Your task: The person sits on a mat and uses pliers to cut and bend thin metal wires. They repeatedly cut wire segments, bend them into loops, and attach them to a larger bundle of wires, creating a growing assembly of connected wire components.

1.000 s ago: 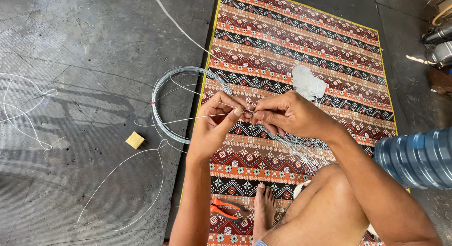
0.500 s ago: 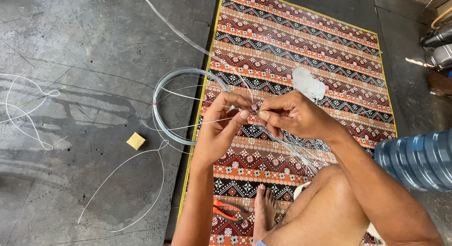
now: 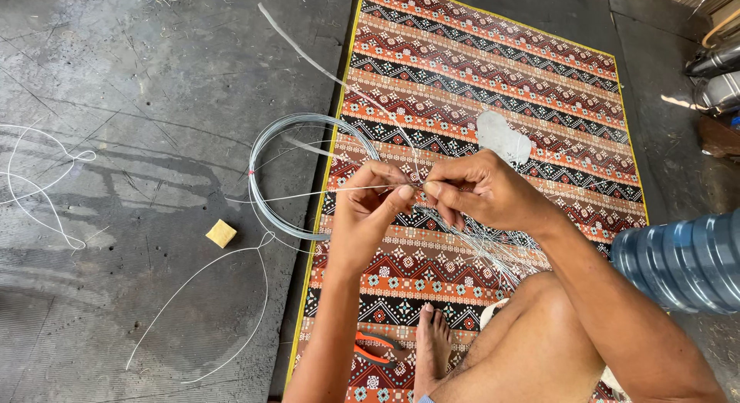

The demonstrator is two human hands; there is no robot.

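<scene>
Pinching a thin wire strand [image 3: 339,192] between thumb and forefinger, your left hand [image 3: 370,214] and right hand [image 3: 482,193] meet fingertip to fingertip above the patterned mat [image 3: 539,87]. Both sets of fingers are clenched on the strand; none are released.

Compared with a second ago, your hands sit in much the same place over the mat, with the fingertips drawn slightly closer together. The long loose strand running toward the top left now reaches higher and further out over the floor.

The held strand lies nearly level, its long axis running left to right. Its free end points left, past the mat's yellow edge and across the wire coil [image 3: 289,175]. Behind your right hand, a bundle of fine wires [image 3: 482,245] fans down and right toward your knee.

The wire coil lies flat, half on the mat and half on the grey concrete floor [image 3: 139,79]. Left of it sit a small yellow block [image 3: 221,233], well apart from your hands, and two bent wire loops [image 3: 223,295]. Orange-handled pliers [image 3: 378,347] lie on the mat beside your bare foot [image 3: 432,349]. A crumpled clear plastic bag [image 3: 502,137] rests just beyond your right hand. A blue ribbed water jug [image 3: 682,260] lies at the right edge.
</scene>
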